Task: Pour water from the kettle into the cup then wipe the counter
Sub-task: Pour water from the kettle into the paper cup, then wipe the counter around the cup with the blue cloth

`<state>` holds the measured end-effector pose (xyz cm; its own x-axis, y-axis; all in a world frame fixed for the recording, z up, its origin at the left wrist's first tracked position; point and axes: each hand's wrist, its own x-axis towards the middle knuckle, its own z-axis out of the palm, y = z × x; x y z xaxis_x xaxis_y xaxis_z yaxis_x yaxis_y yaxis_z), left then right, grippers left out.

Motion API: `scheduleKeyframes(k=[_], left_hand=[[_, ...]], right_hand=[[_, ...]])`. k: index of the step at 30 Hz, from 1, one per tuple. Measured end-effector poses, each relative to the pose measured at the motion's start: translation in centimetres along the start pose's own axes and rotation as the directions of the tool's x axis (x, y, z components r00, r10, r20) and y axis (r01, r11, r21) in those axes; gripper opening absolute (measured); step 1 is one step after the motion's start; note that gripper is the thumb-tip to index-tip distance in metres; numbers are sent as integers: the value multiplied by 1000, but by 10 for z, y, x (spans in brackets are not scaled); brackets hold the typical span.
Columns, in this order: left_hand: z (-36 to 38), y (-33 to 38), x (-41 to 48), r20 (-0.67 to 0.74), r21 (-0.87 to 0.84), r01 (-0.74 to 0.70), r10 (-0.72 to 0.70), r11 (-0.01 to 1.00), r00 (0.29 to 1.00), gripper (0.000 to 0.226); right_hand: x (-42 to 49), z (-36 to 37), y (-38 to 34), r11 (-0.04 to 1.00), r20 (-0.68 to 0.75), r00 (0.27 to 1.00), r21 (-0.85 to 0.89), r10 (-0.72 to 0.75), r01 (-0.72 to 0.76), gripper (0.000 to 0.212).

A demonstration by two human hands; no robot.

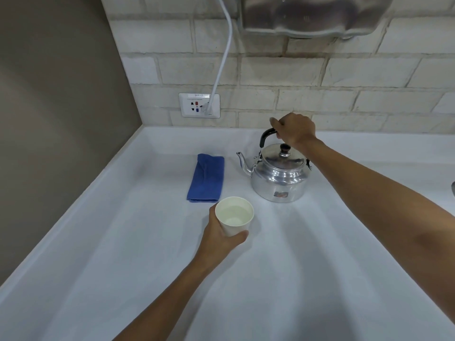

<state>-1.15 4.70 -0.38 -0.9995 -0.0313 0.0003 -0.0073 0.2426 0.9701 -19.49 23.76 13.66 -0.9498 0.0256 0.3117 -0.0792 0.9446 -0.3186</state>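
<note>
A shiny metal kettle [279, 175] with a black handle and black lid knob stands upright on the white counter [123, 242], spout pointing left. My right hand [295, 130] is closed around the top of its handle. In front of it, a white paper cup [235, 215] with some water inside is gripped from the left and below by my left hand [221, 236]. A folded blue cloth [206, 177] lies flat on the counter to the left of the kettle, just behind the cup.
A brick-tiled wall runs behind the counter, with a wall socket [199, 105] and a white cable [222, 57] plugged into it. A steel appliance [312, 13] hangs above. A brown wall borders the counter on the left.
</note>
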Motion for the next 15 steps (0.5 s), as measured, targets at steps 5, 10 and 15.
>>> scheduleKeyframes(k=[5, 10, 15], left_hand=[[-29, -11, -5, 140, 72, -72, 61, 995, 988, 90], [-87, -18, 5, 3, 305, -115, 119, 945, 993, 73], [-92, 2, 57, -49, 446, -179, 223, 877, 973, 50]], right_hand=[[-71, 17, -10, 955, -312, 909, 18, -275, 295, 40], [-178, 63, 1, 954, -77, 972, 191, -222, 233, 46], [-230, 100, 14, 996, 292, 953, 26, -84, 80, 67]])
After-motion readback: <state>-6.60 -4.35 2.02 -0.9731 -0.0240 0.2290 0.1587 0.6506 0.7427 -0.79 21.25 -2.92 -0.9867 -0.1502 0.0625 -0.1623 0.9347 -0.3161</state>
